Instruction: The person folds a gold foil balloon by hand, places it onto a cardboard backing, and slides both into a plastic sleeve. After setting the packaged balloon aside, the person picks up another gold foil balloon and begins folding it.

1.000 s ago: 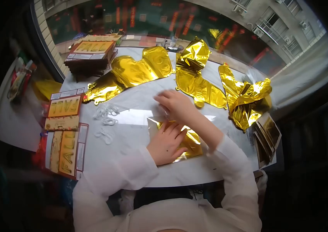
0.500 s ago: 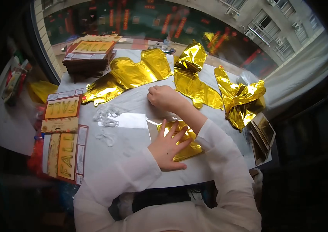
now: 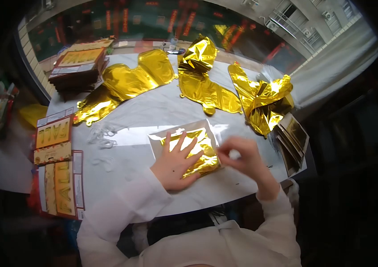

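Note:
My left hand lies flat with fingers spread on a clear plastic packet. Folded gold foil shows inside the packet, under and between those fingers. At the packet's right edge, my right hand is closed, and a small white wad shows between its fingers. To the left of the packet, bundles of white string lie on the table.
Gold foil balloons spread across the far side of the table. A stack of "FALL" cards stands back left, with more cards along the left edge. Brown-and-white cards lean at the right edge.
My right hand has come back from beyond the packet to its right edge, uncrossing from over my left arm. My left hand stays spread on the foil. The view has shifted.

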`<state>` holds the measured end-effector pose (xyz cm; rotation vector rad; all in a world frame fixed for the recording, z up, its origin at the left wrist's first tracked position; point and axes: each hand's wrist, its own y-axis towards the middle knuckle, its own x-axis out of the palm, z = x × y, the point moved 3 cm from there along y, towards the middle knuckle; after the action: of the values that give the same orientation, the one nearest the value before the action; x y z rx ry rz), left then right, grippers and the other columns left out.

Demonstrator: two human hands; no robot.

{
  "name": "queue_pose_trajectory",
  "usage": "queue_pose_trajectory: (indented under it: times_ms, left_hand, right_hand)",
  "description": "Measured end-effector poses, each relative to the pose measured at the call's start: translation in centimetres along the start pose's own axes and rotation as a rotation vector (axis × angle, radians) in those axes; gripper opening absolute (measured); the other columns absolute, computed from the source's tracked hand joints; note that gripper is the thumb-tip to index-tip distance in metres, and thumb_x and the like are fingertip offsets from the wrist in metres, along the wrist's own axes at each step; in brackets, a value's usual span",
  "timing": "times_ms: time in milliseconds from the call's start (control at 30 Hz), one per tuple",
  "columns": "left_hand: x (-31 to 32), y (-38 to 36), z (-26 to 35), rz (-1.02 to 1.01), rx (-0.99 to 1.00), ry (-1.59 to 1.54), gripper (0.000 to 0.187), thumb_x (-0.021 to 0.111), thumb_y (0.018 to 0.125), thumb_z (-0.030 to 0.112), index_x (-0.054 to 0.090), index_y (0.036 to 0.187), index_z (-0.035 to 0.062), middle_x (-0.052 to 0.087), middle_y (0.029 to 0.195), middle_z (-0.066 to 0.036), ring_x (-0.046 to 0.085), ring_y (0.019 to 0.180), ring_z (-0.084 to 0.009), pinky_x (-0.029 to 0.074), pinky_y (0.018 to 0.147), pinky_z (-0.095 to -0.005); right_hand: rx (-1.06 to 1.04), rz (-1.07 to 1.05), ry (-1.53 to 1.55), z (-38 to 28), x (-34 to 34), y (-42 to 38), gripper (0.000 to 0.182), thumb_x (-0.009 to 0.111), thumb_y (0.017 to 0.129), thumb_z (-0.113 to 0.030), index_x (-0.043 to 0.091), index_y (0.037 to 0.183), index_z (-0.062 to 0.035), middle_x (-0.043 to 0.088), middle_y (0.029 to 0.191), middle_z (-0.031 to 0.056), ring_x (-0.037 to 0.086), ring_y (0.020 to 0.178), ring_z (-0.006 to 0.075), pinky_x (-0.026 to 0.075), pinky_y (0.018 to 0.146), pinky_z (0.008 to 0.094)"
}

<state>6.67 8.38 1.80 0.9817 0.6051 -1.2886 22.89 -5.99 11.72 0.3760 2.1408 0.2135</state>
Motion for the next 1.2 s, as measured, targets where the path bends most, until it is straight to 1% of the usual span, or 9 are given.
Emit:
queue_pose_trajectory:
  times_ms: [133,200,300,500,600,733,1000,1133,1200]
  left_hand:
    - [-0.2,0.1,0.3,-0.017,-0.014,0.028,0.065,0.062,0.095,0.043,0.054,0.149,0.0088,0.033,0.165,-0.024,0.017,0.155,-0.0549,0.002,0.117,-0.0781]
    - [-0.1,0.1,0.2,-0.019,-0.006,0.033,0.064,0.063,0.095,0.042,0.054,0.149,0.0088,0.034,0.165,-0.024,0.017,0.155,-0.0547,0.002,0.118,-0.0779]
    - [-0.5,0.2,0.6,-0.024,-0.007,0.029,0.063,0.063,0.095,0.039,0.054,0.149,0.0086,0.035,0.164,-0.023,0.018,0.154,-0.0544,0.003,0.118,-0.0776]
    - [-0.6,0.3,0.4,-0.029,-0.021,0.041,0.065,0.066,0.092,0.039,0.054,0.149,0.0094,0.035,0.165,-0.022,0.018,0.155,-0.0529,0.003,0.119,-0.0771]
    - [-0.7,0.3,0.3,-0.032,-0.021,0.034,0.069,0.069,0.089,0.042,0.054,0.149,0.0105,0.034,0.166,-0.021,0.017,0.156,-0.0520,0.004,0.120,-0.0763]
    - [-0.9,0.3,0.6,-0.037,-0.027,0.033,0.073,0.072,0.086,0.043,0.054,0.149,0.0115,0.034,0.166,-0.020,0.018,0.156,-0.0512,0.005,0.120,-0.0752]
    - [-1.0,0.2,0.4,-0.033,-0.019,0.021,0.077,0.076,0.082,0.044,0.055,0.148,0.0118,0.035,0.166,-0.019,0.020,0.156,-0.0503,0.007,0.121,-0.0739]
    - [-1.1,0.3,0.8,-0.058,-0.023,0.026,0.077,0.076,0.081,0.043,0.055,0.148,0.0120,0.034,0.167,-0.019,0.020,0.156,-0.0501,0.007,0.121,-0.0740]
    - [-1.1,0.4,0.7,-0.063,-0.016,0.029,0.078,0.077,0.080,0.043,0.055,0.148,0.0115,0.034,0.167,-0.019,0.020,0.156,-0.0502,0.006,0.121,-0.0740]
  right_hand:
    - [0.149,-0.026,-0.024,0.0,1.2,-8.4,0.014,0.079,0.081,0.000,0.072,0.091,-0.0056,0.069,0.081,0.0070,0.069,0.068,0.0201,0.054,0.059,0.0327]
    - [0.114,-0.038,-0.348,-0.2,2.0,-9.9,0.012,0.077,0.080,-0.003,0.068,0.087,-0.0060,0.064,0.077,0.0077,0.067,0.066,0.0262,0.053,0.058,0.0350]
    - [0.156,-0.074,-0.436,-0.6,2.1,-9.9,0.011,0.073,0.081,-0.006,0.062,0.082,-0.0060,0.059,0.074,0.0094,0.064,0.064,0.0318,0.052,0.056,0.0392]
    - [0.261,-0.183,-0.529,-0.1,2.0,-9.1,0.013,0.071,0.082,-0.013,0.060,0.078,-0.0060,0.060,0.075,0.0109,0.064,0.065,0.0339,0.051,0.056,0.0431]
    - [0.342,-0.164,-0.570,0.2,2.0,-8.8,0.013,0.070,0.082,-0.014,0.061,0.077,-0.0060,0.061,0.075,0.0108,0.064,0.065,0.0339,0.052,0.057,0.0432]
    - [0.334,-0.066,-0.571,-0.1,2.8,-7.7,0.017,0.073,0.085,-0.016,0.061,0.077,-0.0067,0.061,0.074,0.0103,0.064,0.064,0.0335,0.052,0.057,0.0426]
    - [0.093,-0.013,-0.368,0.7,2.0,-7.4,0.014,0.082,0.084,-0.013,0.068,0.088,-0.0094,0.063,0.080,0.0052,0.066,0.069,0.0275,0.052,0.058,0.0384]
    - [0.107,-0.006,-0.383,1.2,2.2,-7.3,0.015,0.082,0.084,-0.012,0.069,0.091,-0.0098,0.064,0.081,0.0050,0.067,0.070,0.0263,0.053,0.059,0.0364]
    - [0.226,-0.013,-0.332,1.3,2.0,-6.9,0.014,0.082,0.084,-0.012,0.070,0.091,-0.0097,0.065,0.082,0.0051,0.068,0.070,0.0253,0.053,0.059,0.0355]
